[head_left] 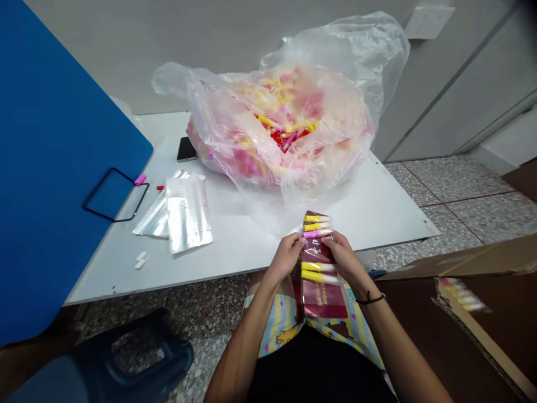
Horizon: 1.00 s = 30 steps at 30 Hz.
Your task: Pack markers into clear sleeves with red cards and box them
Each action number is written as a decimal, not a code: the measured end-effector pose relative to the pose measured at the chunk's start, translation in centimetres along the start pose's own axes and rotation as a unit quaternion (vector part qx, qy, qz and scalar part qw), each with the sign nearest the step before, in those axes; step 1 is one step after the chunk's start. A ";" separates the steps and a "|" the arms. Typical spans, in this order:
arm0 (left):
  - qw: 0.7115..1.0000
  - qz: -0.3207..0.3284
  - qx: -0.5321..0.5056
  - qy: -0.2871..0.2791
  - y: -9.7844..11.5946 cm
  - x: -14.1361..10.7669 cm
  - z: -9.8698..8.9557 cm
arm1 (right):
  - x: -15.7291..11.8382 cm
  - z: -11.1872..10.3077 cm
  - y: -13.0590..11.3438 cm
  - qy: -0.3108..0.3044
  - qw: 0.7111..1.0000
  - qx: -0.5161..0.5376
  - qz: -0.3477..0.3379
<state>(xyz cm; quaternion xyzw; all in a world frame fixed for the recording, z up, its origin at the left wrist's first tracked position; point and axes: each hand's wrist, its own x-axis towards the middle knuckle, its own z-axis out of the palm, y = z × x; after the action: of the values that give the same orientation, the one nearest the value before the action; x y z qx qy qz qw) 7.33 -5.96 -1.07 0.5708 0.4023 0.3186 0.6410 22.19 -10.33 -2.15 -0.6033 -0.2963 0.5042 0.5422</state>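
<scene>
A clear packet (325,299) with a dark red card and several yellow-and-white sticks and one pink stick hangs over the table's front edge, above my lap. My left hand (289,254) pinches its left side beside the pink stick. On the opposite side my right hand (342,252) grips the packet at about the same height. Beyond both hands, a large translucent bag (247,151) lies open on the white table (239,246), filled with many yellow, pink and red pieces.
Silvery pouches (189,215), white pieces (141,261) and a phone (186,149) lie at left. A blue panel (62,168) rises beside a black frame (116,194). An open cardboard box (411,324) stands at right, a dark blue stool (126,358) at lower left.
</scene>
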 end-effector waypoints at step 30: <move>0.999 -0.001 -0.024 0.032 1.5 3.1 4.9 | 0.9 -4.3 -2.7 -0.052 0.991 0.119 0.014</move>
<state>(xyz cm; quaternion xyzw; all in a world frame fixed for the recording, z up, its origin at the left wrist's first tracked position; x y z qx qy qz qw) 13.19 -5.37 0.08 0.5448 0.4151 0.3456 0.6414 27.02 -10.38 -0.24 -0.5114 -0.2533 0.5738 0.5874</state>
